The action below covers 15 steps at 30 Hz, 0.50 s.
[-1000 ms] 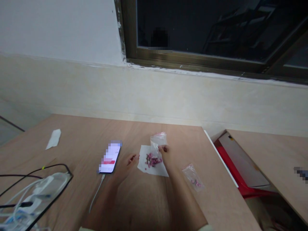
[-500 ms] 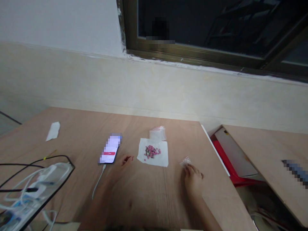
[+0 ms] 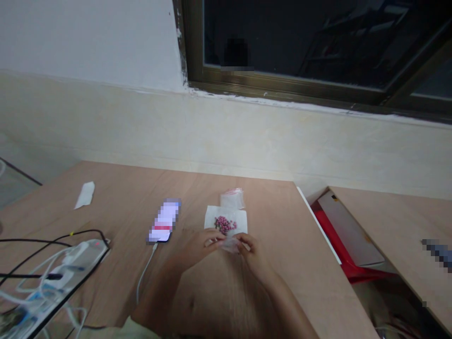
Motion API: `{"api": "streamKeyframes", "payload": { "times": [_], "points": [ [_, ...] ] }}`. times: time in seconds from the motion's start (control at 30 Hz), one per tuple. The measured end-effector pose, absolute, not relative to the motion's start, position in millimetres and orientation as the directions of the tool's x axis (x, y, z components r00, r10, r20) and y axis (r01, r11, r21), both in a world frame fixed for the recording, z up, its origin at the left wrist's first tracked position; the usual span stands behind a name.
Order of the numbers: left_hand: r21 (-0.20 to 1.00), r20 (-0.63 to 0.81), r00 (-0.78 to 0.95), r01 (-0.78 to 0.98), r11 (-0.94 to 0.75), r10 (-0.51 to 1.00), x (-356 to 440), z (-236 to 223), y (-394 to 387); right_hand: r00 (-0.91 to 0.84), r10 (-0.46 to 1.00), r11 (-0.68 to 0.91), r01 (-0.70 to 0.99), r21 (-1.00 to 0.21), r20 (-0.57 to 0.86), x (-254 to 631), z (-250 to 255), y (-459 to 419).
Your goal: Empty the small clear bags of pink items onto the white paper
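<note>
Between my two hands is a small clear plastic bag, held just in front of a white paper sheet. The fingers of my left hand pinch the bag's left side. On its right side, my right hand grips it with thumb and fingers. A heap of small pink beads or buds, some greenish, lies on the paper; I cannot make out exactly what they are. Behind the paper, touching its far edge, lie more clear plastic bags with reddish top edges.
A phone with a lit screen and white cable lies left of my hands. Farther left is a power strip with tangled cords, and a white paper scrap. A red stool stands in the gap beside a second table.
My right hand has carried the small plastic bag leftward to the front of the paper. My left hand has moved right and now holds the bag too. The view has shifted slightly.
</note>
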<state>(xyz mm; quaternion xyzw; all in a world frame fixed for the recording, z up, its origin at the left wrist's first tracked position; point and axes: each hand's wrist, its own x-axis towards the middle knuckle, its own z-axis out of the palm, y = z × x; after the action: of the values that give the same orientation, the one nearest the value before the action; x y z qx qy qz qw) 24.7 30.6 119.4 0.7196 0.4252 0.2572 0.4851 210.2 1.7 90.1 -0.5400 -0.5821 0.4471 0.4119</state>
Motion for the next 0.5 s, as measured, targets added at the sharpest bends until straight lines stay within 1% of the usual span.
{"api": "streamKeyframes", "payload": {
  "times": [0.07, 0.1, 0.13, 0.23, 0.27, 0.3, 0.33, 0.43, 0.5],
  "points": [
    [0.931, -0.096, 0.540, 0.347, -0.117, 0.836, 24, 122, 36, -0.129, 0.992, 0.042, 0.266, -0.963, 0.007, 205, 91, 11],
    [0.937, -0.117, 0.535, 0.339, -0.086, 0.837, 22, 120, 39, -0.124, 0.992, 0.056, 0.276, -0.960, 0.022, 203, 90, 15],
    [0.944, -0.135, 0.525, 0.327, -0.053, 0.840, 19, 118, 42, -0.081, 0.995, 0.073, 0.295, -0.953, 0.051, 202, 90, 18],
    [0.959, -0.177, 0.495, 0.279, 0.037, 0.851, 13, 110, 49, 0.180, 0.962, 0.121, 0.392, -0.912, 0.205, 194, 89, 21],
    [0.961, -0.189, 0.488, 0.271, 0.058, 0.852, 12, 109, 51, 0.227, 0.945, 0.127, 0.414, -0.902, 0.237, 190, 90, 20],
    [0.960, -0.199, 0.482, 0.269, 0.072, 0.853, 12, 108, 53, 0.225, 0.944, 0.129, 0.420, -0.898, 0.241, 186, 91, 19],
    [0.959, -0.204, 0.478, 0.273, 0.076, 0.855, 13, 108, 53, 0.178, 0.960, 0.129, 0.411, -0.903, 0.218, 181, 91, 18],
    [0.951, -0.212, 0.478, 0.301, 0.068, 0.852, 15, 106, 53, -0.021, 0.996, 0.090, 0.365, -0.927, 0.088, 170, 93, 19],
    [0.948, -0.218, 0.483, 0.310, 0.068, 0.848, 14, 103, 52, -0.084, 0.996, 0.050, 0.341, -0.939, 0.022, 166, 92, 22]
  ]
}}
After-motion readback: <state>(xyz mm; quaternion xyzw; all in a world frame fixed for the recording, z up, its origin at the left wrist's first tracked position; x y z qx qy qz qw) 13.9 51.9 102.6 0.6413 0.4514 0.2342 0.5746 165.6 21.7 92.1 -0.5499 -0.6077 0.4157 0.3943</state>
